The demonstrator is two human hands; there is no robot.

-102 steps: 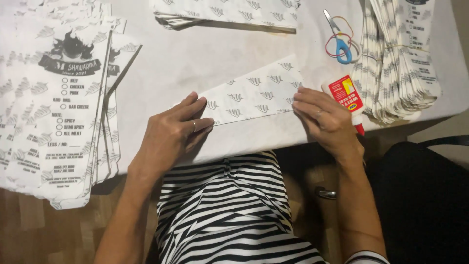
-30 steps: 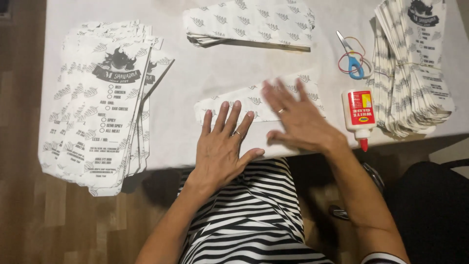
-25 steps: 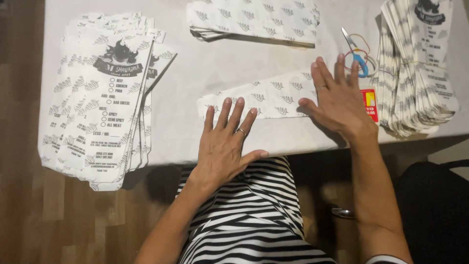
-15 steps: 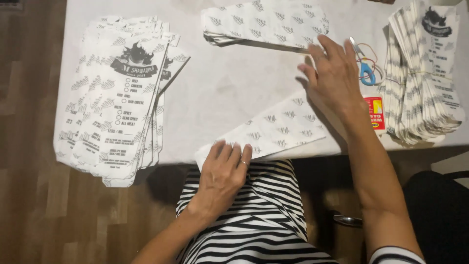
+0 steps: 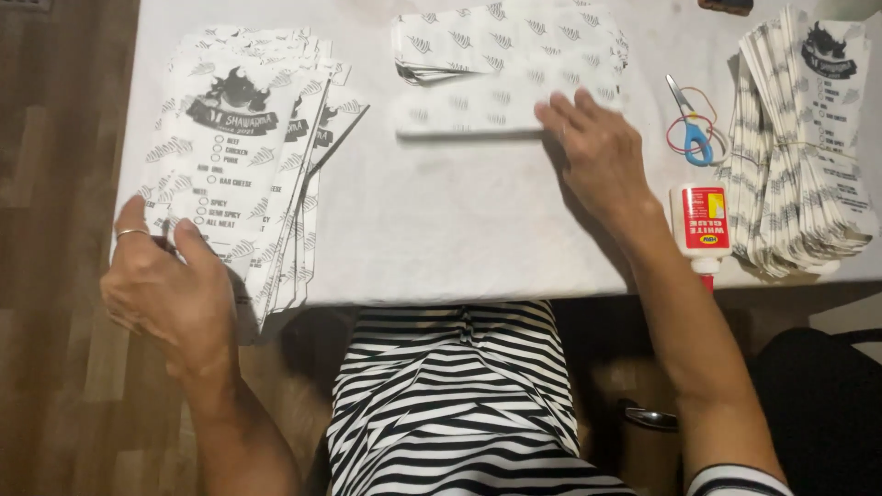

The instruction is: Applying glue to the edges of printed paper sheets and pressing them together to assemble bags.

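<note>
Resting flat on the worktop (image 5: 459, 230), the right hand (image 5: 597, 156) is seen with its fingers (image 5: 562, 112) spread and laid open against the near right corner of a folded patterned paper piece (image 5: 469, 115), which is pressed rather than gripped. That piece is placed at the front of a low pile of folded patterned papers (image 5: 510, 41) near the far middle of the white surface. The left hand (image 5: 170, 289) is positioned at the near left edge, its fingers (image 5: 195, 243) curled onto the lower end of a fanned stack of printed paper bags (image 5: 243, 156); whether a sheet is actually pinched cannot be told, since the grip is hidden by the back of the hand. A ring is worn on one of its fingers. The lower ends of that stack are seen overhanging the edge above the wooden floor (image 5: 55, 184). Just right of the right forearm a white glue bottle (image 5: 703, 225) with a red label is laid with its red tip toward the person. Beyond it, blue-handled scissors (image 5: 689, 124) are set beside a red rubber band (image 5: 703, 106). A second stack of printed bags (image 5: 808, 147) is kept at the far right. A black-and-white striped garment (image 5: 459, 404) is visible below the edge.
</note>
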